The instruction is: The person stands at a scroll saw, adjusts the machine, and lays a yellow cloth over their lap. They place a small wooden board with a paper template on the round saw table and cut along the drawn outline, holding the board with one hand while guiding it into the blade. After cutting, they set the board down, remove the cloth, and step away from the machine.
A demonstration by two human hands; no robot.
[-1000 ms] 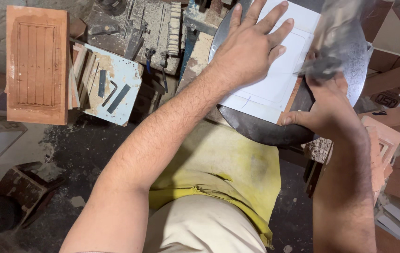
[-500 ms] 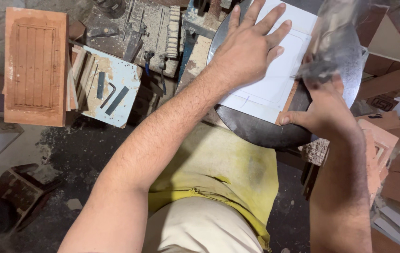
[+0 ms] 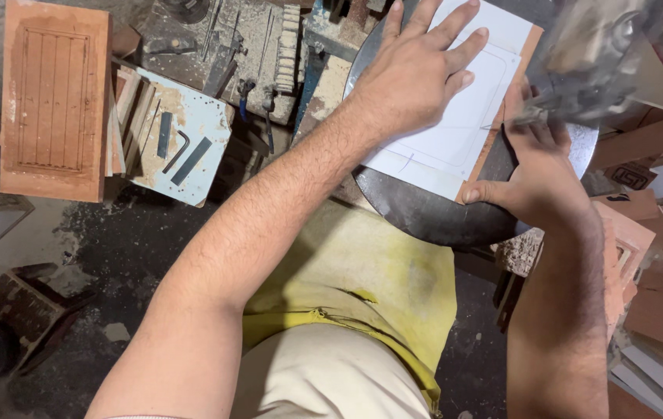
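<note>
- A thin, flat wooden board faced with white marked paper (image 3: 456, 132) is seen at the upper right of the frame, on a round dark metal table (image 3: 417, 213).
- The left hand (image 3: 413, 77) is pressed flat on it, fingers spread wide.
- The right hand (image 3: 537, 174) is pinched on its near right edge, thumb against the corner.
- The board is judged light, stiff and prone to sliding; the edges are best gripped.

Both arms are bare, with no sleeves seen. A yellow apron (image 3: 362, 287) is worn over light cream trousers (image 3: 331, 380).

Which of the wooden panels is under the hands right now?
The paper-covered panel on the round metal table: left hand flat on it, right hand gripping its edge. The grooved panel lies apart at far left, untouched.
</note>
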